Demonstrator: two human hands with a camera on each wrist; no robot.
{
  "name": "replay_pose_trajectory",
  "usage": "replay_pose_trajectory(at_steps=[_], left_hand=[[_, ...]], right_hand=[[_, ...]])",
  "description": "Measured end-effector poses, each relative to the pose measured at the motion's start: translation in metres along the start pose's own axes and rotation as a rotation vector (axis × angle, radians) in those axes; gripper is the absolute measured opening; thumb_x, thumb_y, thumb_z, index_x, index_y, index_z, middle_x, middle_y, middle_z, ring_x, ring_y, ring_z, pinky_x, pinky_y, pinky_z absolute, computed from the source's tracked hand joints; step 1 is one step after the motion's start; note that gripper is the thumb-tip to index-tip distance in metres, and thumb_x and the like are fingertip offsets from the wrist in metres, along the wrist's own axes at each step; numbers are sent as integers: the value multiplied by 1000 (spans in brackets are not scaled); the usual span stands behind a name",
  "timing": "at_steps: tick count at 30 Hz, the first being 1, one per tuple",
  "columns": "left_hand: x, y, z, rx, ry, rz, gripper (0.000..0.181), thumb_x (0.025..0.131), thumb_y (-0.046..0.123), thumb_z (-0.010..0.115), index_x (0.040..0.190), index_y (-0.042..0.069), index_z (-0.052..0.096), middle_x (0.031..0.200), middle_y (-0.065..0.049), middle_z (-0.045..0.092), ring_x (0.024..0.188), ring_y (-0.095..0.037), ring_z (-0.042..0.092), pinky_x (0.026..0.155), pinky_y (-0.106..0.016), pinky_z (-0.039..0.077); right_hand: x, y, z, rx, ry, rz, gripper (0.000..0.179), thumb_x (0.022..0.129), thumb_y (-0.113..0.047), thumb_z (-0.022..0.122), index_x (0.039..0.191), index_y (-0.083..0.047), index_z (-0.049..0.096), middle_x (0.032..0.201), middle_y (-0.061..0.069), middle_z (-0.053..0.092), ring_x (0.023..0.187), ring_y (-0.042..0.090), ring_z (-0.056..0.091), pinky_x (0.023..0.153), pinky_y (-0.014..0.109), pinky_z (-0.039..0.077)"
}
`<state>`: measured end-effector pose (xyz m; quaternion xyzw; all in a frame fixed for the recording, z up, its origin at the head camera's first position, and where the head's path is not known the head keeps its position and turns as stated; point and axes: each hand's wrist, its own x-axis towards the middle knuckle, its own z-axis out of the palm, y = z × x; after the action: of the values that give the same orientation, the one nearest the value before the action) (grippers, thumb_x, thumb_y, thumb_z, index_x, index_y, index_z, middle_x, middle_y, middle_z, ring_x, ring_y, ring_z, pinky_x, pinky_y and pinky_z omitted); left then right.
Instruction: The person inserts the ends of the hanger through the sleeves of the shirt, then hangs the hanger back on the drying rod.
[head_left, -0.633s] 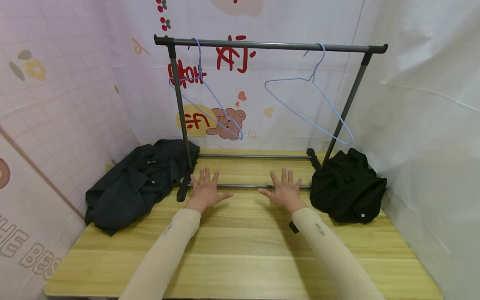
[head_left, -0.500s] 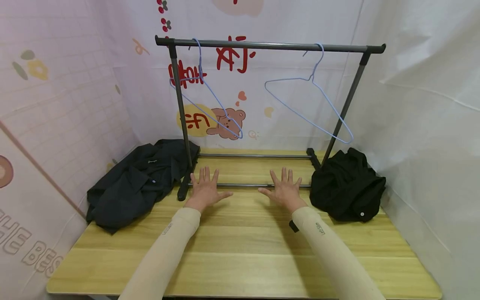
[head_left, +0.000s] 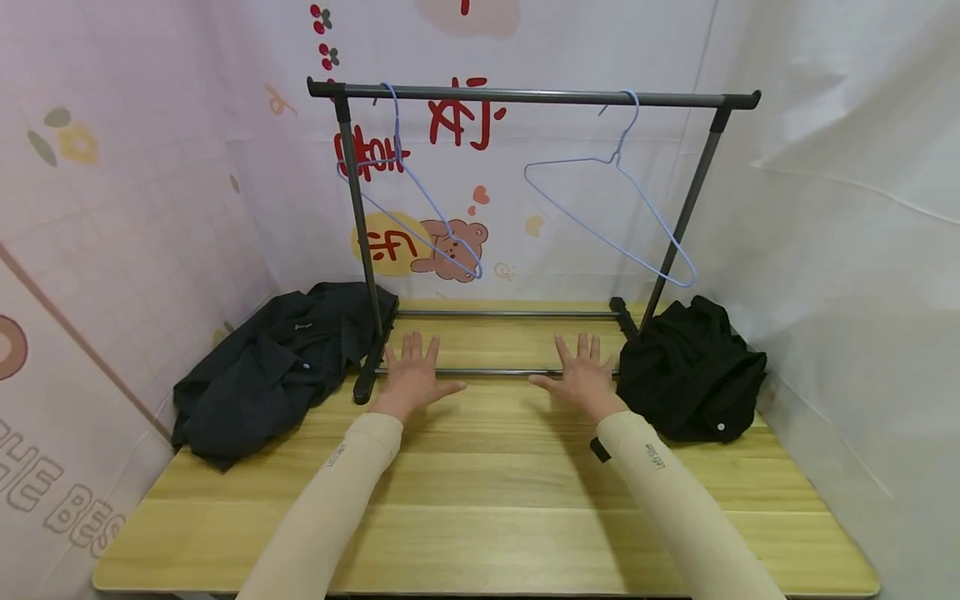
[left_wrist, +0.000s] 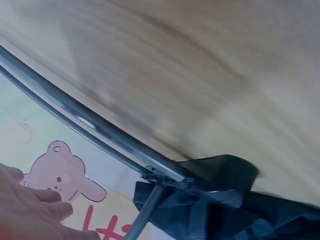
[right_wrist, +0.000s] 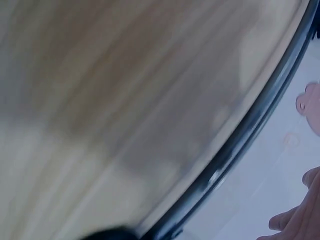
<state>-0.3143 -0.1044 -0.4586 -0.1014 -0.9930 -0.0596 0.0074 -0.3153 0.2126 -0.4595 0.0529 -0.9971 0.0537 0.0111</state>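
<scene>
1. One left hand (head_left: 412, 383) and one right hand (head_left: 587, 383), so two hands.
2. Two pale sleeves (head_left: 341, 483).
3. Two blue hangers (head_left: 424, 196).
4. Two heaps of dark clothes (head_left: 690, 375).
5. One rack (head_left: 502, 96), with one top bar (head_left: 450, 93), two side poles (head_left: 357, 208) and two low bars (head_left: 495, 372).
6. One table (head_left: 480, 500).
7. One bear picture (head_left: 457, 248).

Bright head view, blurry wrist views

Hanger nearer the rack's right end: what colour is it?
The hanger is light blue; it shows best in the head view.
</scene>
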Motion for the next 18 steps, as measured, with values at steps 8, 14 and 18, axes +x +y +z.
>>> replay_pose_trajectory(at_steps=[8, 14, 18], left_hand=[[9, 27, -6, -4, 15, 53, 106, 83, 78, 54, 159, 11, 22, 160, -27, 15, 148, -44, 9, 111, -69, 6], [23, 57, -5, -28, -15, 85, 105, 84, 78, 53, 160, 15, 16, 162, -24, 13, 149, -41, 8, 113, -67, 4], [33, 83, -3, -41, -42, 118, 105, 84, 79, 50, 161, 17, 13, 162, -23, 11, 149, -39, 7, 113, -66, 5]], right_hand=[[-3, 72, -28, 21, 59, 73, 109, 83, -79, 53, 160, -13, 13, 158, 35, -4, 143, 54, -12, 100, 79, -9], [-13, 127, -67, 4, 79, 146, 114, 81, -76, 60, 159, -7, 14, 155, 40, -6, 139, 60, -13, 97, 81, -10], [-20, 158, -90, -3, 59, 184, 118, 79, -77, 61, 158, -4, 12, 152, 45, -6, 136, 65, -11, 95, 83, -7]])
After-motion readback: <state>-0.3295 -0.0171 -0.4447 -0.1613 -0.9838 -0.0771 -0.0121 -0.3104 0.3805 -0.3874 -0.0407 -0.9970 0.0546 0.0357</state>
